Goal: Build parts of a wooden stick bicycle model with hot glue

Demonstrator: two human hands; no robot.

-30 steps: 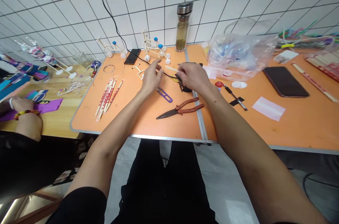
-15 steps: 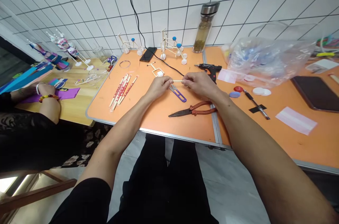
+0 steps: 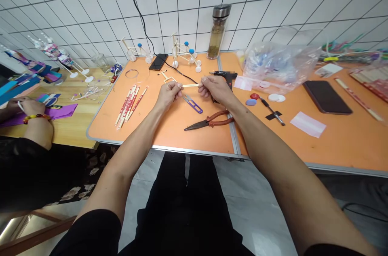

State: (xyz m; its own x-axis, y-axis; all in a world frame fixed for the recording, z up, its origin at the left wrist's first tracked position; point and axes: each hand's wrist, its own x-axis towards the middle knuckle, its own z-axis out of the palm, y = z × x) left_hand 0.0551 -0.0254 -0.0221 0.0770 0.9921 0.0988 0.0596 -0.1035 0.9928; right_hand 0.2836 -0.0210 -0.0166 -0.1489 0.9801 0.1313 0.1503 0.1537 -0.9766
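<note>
Between my two hands, just above the orange table, are thin pale wooden sticks [image 3: 190, 85], apparently two side by side. My left hand [image 3: 167, 95] pinches their left end between thumb and fingers. The right end is pinched by my right hand [image 3: 214, 89]. Below them lie purple-handled thread snips [image 3: 193, 104] and long-nose pliers [image 3: 209, 122] with red-brown handles. A small stick frame [image 3: 166, 77] sits behind my left hand, partly hidden by it. Beyond my right hand is a black glue gun [image 3: 228, 75], also partly covered.
Red-wrapped chopsticks [image 3: 130, 106] lie left. Stick models with blue balls [image 3: 185, 52], a phone [image 3: 158, 62] and a tea bottle [image 3: 218, 32] stand along the wall. A plastic bag [image 3: 281, 62] and another phone [image 3: 327, 97] are right. A co-worker's hands [image 3: 32, 106] rest left.
The view has swung to the right, so things on the table appear further left. My hands still pinch the sticks, now slightly further apart, with more of the sticks showing.
</note>
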